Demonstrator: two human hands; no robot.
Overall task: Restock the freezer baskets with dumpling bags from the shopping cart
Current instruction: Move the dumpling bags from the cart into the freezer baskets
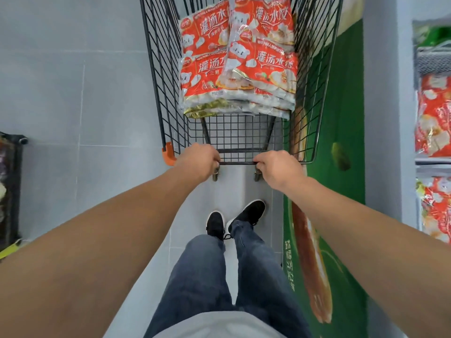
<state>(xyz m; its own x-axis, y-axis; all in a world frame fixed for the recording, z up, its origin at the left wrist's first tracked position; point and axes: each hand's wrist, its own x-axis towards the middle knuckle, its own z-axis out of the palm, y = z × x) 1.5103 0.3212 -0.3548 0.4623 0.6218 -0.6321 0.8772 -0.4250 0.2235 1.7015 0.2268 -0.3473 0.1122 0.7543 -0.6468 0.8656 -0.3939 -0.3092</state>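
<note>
A black wire shopping cart (166, 76) stands straight ahead of me on the grey tiled floor. Stacks of red dumpling bags (244, 62) lie in it, piled in two columns. My left hand (199, 161) is shut on the cart handle (238, 163) at its left side. My right hand (278, 168) grips the same handle at its right side. At the right edge, freezer baskets (433, 59) hold more red dumpling bags (433, 118).
The freezer's green printed side panel (341, 132) runs along the cart's right. A dark rack with goods (11, 191) stands at the left edge. Grey floor tiles (73, 93) stretch to the cart's left. My legs and black shoes (234, 219) are behind the cart.
</note>
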